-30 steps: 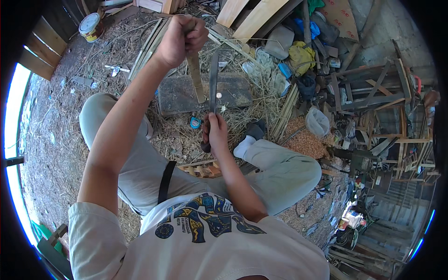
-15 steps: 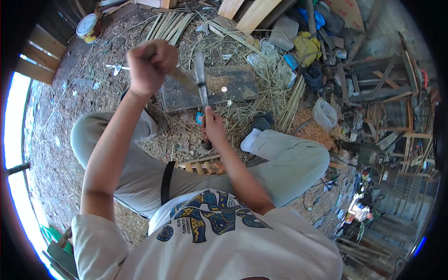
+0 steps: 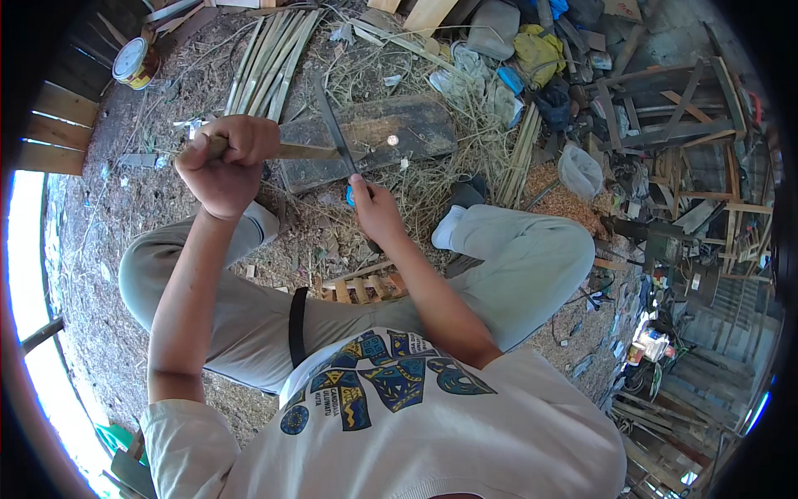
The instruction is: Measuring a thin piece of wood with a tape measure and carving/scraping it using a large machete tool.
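Left hand [image 3: 229, 162] moved left and lower, fingers [image 3: 252, 135] round strip [image 3: 307, 151], right hand [image 3: 378, 214] fingers round knife [image 3: 335, 129], handle [image 3: 374, 246] mostly hidden

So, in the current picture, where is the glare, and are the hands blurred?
Head view: washed-out white along the left rim, a blue streak at lower right; same head view: left hand, right hand and knife show no strong blur.

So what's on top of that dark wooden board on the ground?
The board bears what looks like a small pale disc. The wooden strip in the left hand and the knife in the right hand cross over the board, hiding whatever is directly beneath.
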Motion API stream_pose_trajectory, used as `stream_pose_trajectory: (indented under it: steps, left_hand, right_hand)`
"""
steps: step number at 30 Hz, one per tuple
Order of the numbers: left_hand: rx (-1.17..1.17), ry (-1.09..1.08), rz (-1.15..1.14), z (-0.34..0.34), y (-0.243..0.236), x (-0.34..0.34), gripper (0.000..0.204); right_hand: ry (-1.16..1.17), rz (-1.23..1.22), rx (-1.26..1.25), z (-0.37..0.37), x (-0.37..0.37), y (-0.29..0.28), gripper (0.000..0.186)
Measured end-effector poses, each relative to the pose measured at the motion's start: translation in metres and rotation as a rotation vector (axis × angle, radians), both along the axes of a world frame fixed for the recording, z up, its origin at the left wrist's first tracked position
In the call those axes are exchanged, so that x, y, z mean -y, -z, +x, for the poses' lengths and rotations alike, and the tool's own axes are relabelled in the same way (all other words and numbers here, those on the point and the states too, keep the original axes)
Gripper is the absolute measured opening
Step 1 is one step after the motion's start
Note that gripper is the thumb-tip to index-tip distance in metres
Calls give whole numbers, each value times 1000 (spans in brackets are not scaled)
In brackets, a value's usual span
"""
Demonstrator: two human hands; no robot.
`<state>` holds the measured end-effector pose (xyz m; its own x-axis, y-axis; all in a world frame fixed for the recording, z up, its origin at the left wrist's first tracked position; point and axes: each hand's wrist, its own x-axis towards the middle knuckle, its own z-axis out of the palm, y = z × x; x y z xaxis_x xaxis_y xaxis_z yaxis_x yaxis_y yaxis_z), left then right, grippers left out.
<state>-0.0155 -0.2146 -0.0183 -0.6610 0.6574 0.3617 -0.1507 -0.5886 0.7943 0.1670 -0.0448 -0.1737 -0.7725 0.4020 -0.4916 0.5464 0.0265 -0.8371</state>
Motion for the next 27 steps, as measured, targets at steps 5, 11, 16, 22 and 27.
stream_pose_trajectory:
  steps: [5,11,16,22,27]
  left_hand:
    - [-52,-58,-64,26,-7,-8,57]
    - [-79,-43,23,18,2,-2,55]
    - [-107,-41,-31,29,-1,-6,61]
    - [-35,-79,-3,15,2,0,56]
    - [-11,-102,1,14,4,1,60]
  right_hand:
    - [26,57,-334,-2,34,-42,69]
    - [57,170,93,6,-14,33,75]
    - [0,-91,-166,4,8,-1,64]
    - [92,153,-40,5,-1,32,68]
    - [-13,77,-16,4,10,-12,69]
